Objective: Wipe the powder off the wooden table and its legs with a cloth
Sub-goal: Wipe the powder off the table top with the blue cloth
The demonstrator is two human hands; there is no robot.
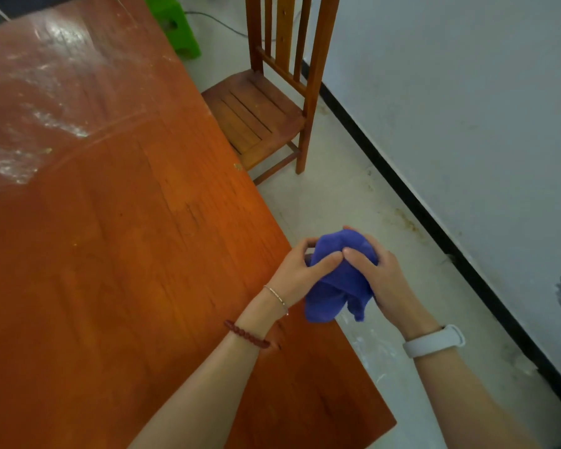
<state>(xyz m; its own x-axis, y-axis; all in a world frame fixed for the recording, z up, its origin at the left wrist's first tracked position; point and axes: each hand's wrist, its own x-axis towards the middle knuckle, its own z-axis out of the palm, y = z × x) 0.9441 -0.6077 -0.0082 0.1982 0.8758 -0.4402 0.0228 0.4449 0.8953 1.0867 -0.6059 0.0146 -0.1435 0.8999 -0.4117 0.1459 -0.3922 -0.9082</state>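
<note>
A bunched blue cloth [340, 280] is held in the air just off the right edge of the reddish wooden table [117, 241]. My left hand [300, 270] grips its left side, thumb pressed into the fabric. My right hand [381, 277] grips its right side, thumb meeting the left one on top. Two loose ends of the cloth hang below my hands. White powder smears [30, 134] cover the far left part of the tabletop. The table's legs are hidden under the top.
A wooden slatted chair [263, 111] stands beyond the table's right edge. A green plastic stool [172, 24] sits farther back. A grey wall [467, 108] with a black skirting runs along the right. Pale floor [353, 196] lies between table and wall, with white powder marks near my right wrist.
</note>
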